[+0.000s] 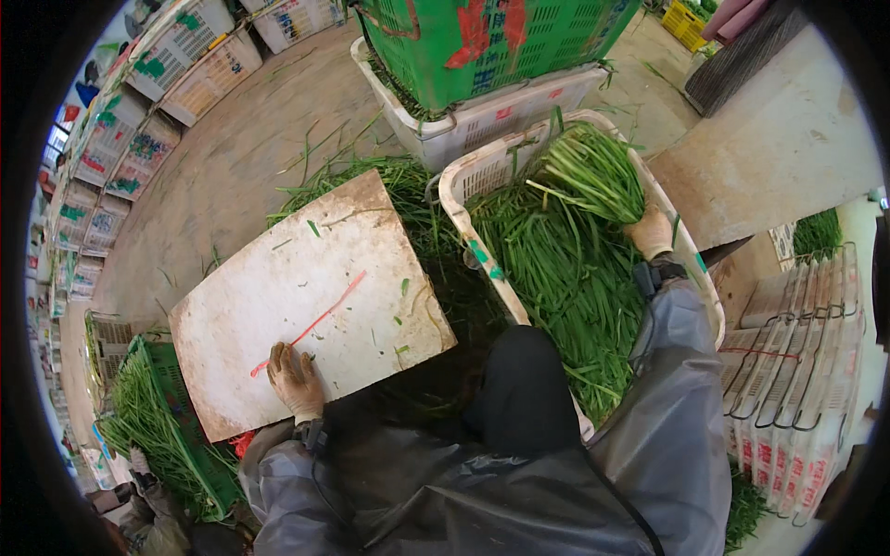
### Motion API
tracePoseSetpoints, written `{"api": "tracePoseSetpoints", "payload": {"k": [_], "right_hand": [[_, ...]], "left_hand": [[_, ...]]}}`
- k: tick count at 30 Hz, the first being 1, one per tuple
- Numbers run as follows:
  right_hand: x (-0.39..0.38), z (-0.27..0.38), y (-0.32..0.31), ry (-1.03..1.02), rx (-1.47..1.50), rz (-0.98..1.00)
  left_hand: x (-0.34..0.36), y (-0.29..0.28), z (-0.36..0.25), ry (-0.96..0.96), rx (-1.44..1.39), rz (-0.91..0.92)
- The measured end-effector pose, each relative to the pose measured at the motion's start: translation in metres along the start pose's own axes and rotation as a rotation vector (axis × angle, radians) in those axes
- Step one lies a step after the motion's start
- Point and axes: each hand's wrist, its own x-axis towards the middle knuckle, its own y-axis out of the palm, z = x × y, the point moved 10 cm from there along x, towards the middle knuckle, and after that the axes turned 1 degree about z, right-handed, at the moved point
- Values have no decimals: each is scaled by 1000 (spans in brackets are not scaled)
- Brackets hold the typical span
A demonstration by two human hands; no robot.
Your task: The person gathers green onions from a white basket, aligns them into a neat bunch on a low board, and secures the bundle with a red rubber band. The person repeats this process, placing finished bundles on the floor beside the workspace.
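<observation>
My gloved right hand (652, 232) is closed round a bunch of chives (593, 171) at the far right of a white plastic crate (508, 298). Below that bunch, loose chives (565, 278) fill the crate. To the left, a dirty white board (324, 250) is tilted, with scraps of leaf on it. My gloved left hand (297, 382) rests on its near edge, fingers stretched out. The fingertips touch a thin red strip (334, 310) that runs slantwise over the board. Whatever lies under the left palm is hidden.
A green crate (501, 46) stands on a white crate (519, 107) ahead. Loose chives (408, 181) lie behind the board. Another green crate with chives (139, 398) is at the left, beside another person's hand (139, 463). Stacked white crates (788, 389) stand at the right.
</observation>
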Motion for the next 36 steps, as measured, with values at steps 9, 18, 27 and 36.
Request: {"api": "tracePoseSetpoints", "payload": {"k": [9, 18, 27, 36], "right_hand": [[-27, 6, -45, -310, 362, 86], [-151, 81, 87, -490, -732, -80], [-127, 87, 26, -341, -581, 429], [-109, 181, -22, -402, -554, 74]], "left_hand": [[0, 0, 0, 27, 12, -13], [0, 1, 1, 1, -7, -5], [-1, -1, 1, -13, -41, -11], [0, 0, 2, -22, 1, 6]]}}
